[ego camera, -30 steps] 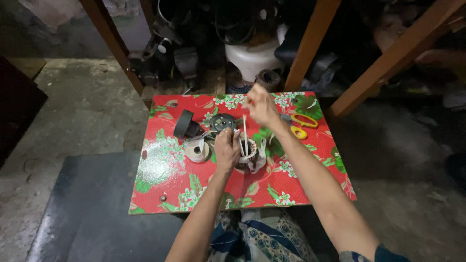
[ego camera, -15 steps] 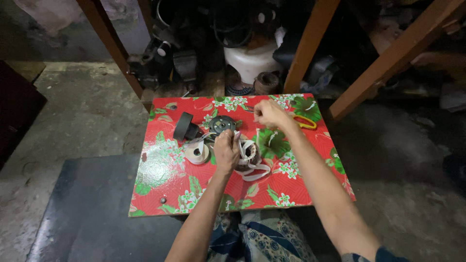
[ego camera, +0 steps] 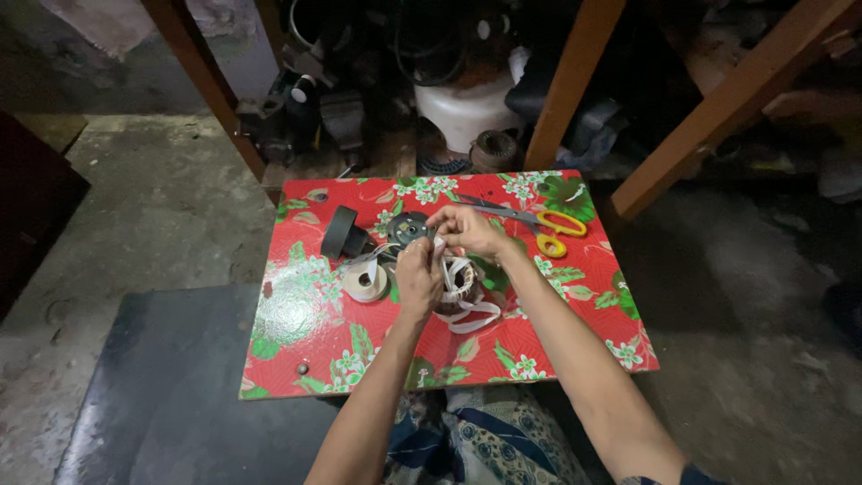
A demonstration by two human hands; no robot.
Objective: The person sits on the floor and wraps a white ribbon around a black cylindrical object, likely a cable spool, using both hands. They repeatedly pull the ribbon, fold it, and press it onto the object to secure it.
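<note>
two hands meet over one red floral desk (ego camera: 296, 314): left hand (ego camera: 419, 278) and right hand (ego camera: 465, 232) pinch one white strip (ego camera: 467, 310), looping toward the person; one yellow-handled scissors (ego camera: 548, 229) right of them.

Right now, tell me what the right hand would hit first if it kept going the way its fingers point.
The right hand points left; first in line seems the dark round part, then the black tape roll. Depth is unclear.

White tape (ego camera: 473, 314) and wound coil (ego camera: 456, 286) on the floral red bench (ego camera: 575, 332).
Tape loops loosely around the coil, trailing toward the bench's near edge; both hands' fingers (ego camera: 442, 232) pinch its upper end.
</note>
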